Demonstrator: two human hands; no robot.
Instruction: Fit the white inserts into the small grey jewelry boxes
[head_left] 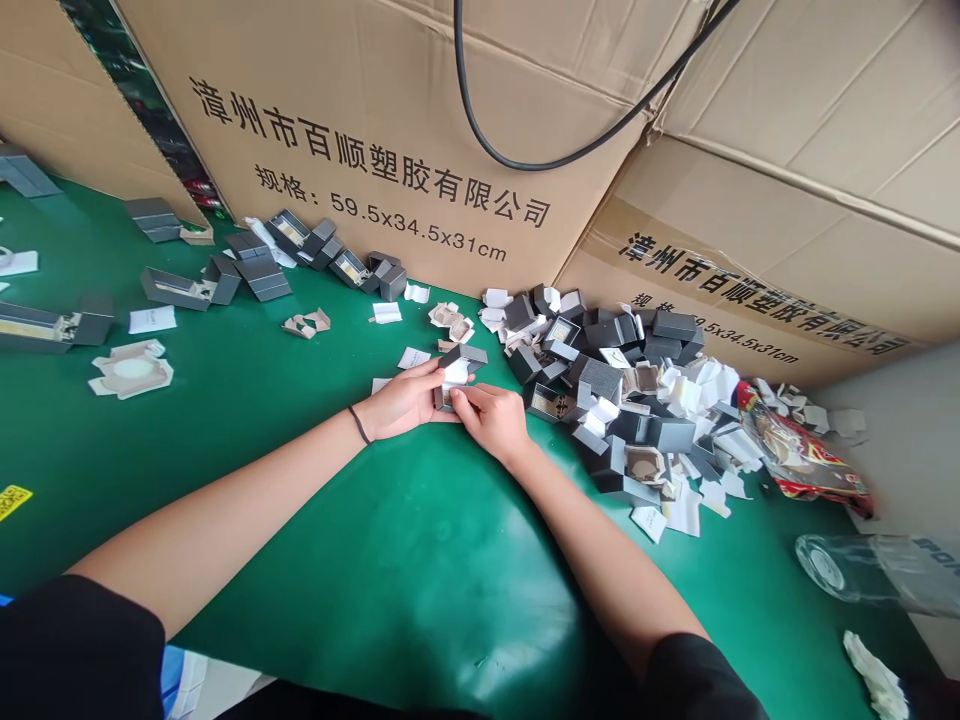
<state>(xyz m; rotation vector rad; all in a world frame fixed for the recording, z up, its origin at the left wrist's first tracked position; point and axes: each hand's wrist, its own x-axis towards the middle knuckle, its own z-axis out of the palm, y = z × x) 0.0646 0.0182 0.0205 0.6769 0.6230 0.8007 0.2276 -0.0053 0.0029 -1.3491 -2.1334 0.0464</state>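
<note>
A small dark grey gift box (466,354) with its lid raised is held in front of me over the green table (390,560). My left hand (409,398) is wrapped around its left side. With thumb and fingers, my right hand (491,418) grips the box's near right edge. Something white shows inside the box; its details are too small to tell. White paper slips (414,358) lie just behind my left hand. Moulded beige inserts (451,322) rest beyond the box.
Right of my hands is a heap of grey boxes (600,378), inserts and papers. Open boxes (259,277) lie at the back left. Large cardboard cartons (375,130) wall the far side. A black cable (525,165) hangs down. A clear bottle (862,570) lies at the right.
</note>
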